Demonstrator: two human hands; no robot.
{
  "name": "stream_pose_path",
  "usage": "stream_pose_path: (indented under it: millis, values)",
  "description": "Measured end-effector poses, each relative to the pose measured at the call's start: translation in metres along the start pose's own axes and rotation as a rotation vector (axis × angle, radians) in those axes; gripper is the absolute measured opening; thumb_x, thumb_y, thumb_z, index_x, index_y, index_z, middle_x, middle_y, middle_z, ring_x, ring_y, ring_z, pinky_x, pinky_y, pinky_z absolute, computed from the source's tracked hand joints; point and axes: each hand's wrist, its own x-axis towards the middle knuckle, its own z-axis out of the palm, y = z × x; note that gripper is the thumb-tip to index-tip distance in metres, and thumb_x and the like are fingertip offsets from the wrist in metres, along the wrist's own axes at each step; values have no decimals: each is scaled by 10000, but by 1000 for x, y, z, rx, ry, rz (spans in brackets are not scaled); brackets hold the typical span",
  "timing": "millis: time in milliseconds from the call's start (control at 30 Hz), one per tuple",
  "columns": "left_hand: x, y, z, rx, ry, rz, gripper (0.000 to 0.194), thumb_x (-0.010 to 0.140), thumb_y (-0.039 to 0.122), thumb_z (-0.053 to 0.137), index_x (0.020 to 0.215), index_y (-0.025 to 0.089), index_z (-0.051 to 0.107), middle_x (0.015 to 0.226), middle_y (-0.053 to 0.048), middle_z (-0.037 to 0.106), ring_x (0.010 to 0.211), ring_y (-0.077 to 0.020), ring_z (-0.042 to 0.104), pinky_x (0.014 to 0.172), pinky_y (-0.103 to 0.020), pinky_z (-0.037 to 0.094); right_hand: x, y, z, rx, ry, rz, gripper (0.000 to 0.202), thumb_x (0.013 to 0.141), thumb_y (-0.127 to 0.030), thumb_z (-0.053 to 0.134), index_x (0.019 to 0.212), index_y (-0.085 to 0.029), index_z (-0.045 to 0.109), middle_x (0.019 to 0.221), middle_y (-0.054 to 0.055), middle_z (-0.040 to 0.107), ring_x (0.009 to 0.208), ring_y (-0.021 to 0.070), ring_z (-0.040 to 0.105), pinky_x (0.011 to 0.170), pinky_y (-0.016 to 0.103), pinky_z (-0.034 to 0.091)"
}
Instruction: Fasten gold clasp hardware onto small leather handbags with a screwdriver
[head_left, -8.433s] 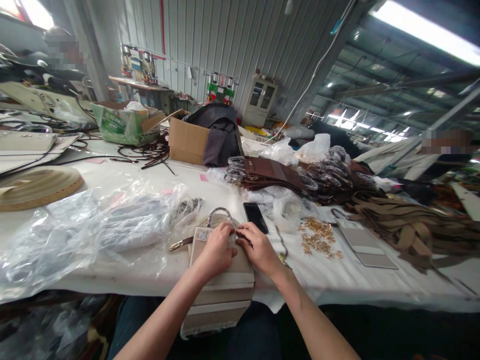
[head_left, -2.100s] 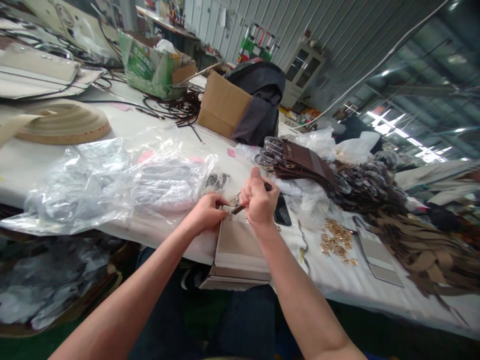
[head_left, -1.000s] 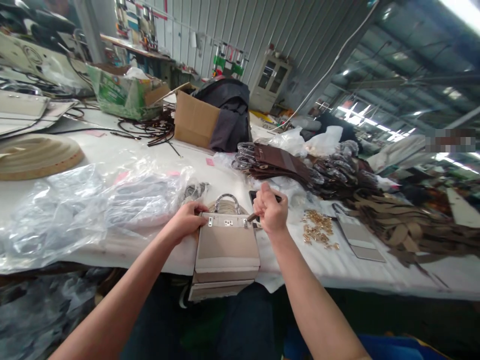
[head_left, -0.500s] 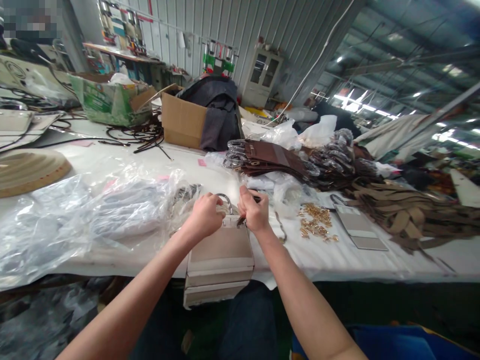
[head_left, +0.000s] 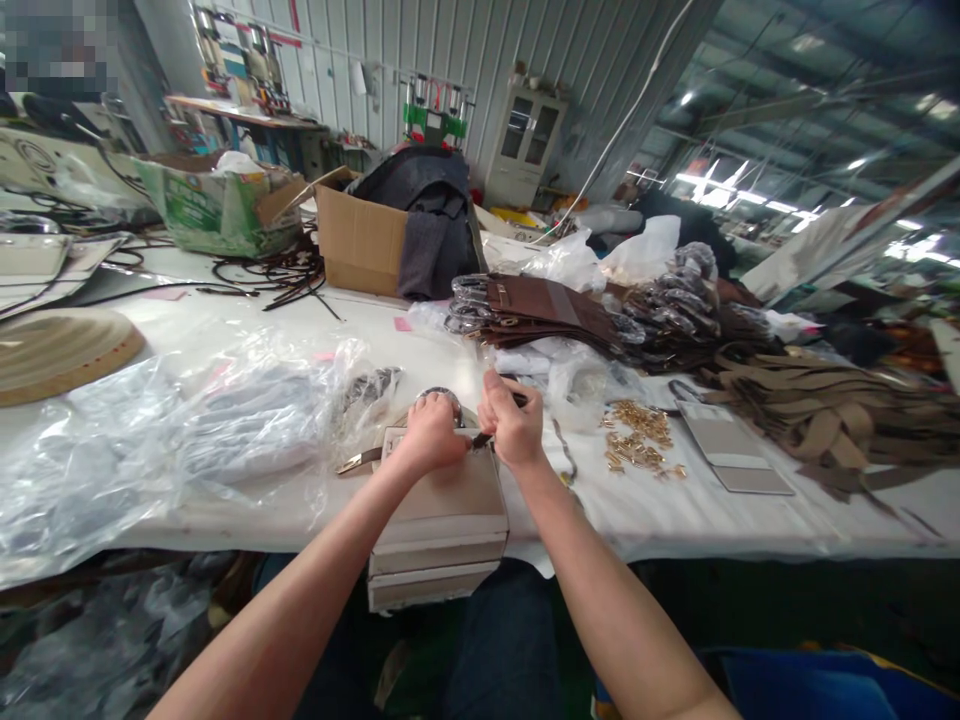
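Observation:
A beige bag panel (head_left: 442,500) lies on a stack of similar pieces at the table's front edge. My left hand (head_left: 433,432) rests on its top edge, fingers bent over the base of a dark, plastic-wrapped handle (head_left: 441,395); what they pinch, if anything, is hidden. My right hand (head_left: 511,418) is closed around a dark tool, whose tip points left toward the left hand's thumb at the panel's upper right. A brown strap with a gold metal end (head_left: 358,461) sticks out to the left of the panel.
Gold metal pieces (head_left: 637,438) lie to the right, beside a grey panel (head_left: 735,450) and brown straps (head_left: 832,410). Clear plastic bags (head_left: 255,420) cover the left side. Behind are brown bags (head_left: 555,310), a cardboard box (head_left: 360,240) and a green box (head_left: 214,205).
My left hand has shifted right and down, over the panel's top edge. The strap with the gold end now shows to its left. The right hand has hardly moved.

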Motion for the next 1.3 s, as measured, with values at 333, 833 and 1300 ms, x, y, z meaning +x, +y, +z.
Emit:
stream_pose_path:
  millis: [333, 833, 1300]
  values:
    - [0, 4, 3, -106, 18, -64, 555, 774, 219, 815, 1275, 213, 576, 1300, -156, 737, 1320, -418, 619, 1058, -463, 456, 2, -7, -5, 56, 0, 22, 712, 938, -659, 850, 559, -235, 421, 497, -65, 322, 430, 80, 290, 436, 284, 218]
    - [1, -1, -2, -81, -31, 46, 699, 815, 256, 827, 1443, 268, 520, 1171, -84, 794, 1230, -414, 647, 1008, -478, 462, -1, 4, 2, -173, -116, -69, 673, 1048, -603, 763, 573, -224, 473, 514, -36, 383, 469, 106, 354, 474, 328, 240]
    - [11, 4, -10, -111, -171, 38, 278, 809, 196, 743, 1040, 294, 861, 1148, -49, 833, 1207, -354, 718, 1108, -500, 458, 10, 7, 1, -97, -54, 25, 700, 1010, -647, 795, 582, -248, 410, 490, -67, 322, 420, 85, 277, 433, 311, 198]
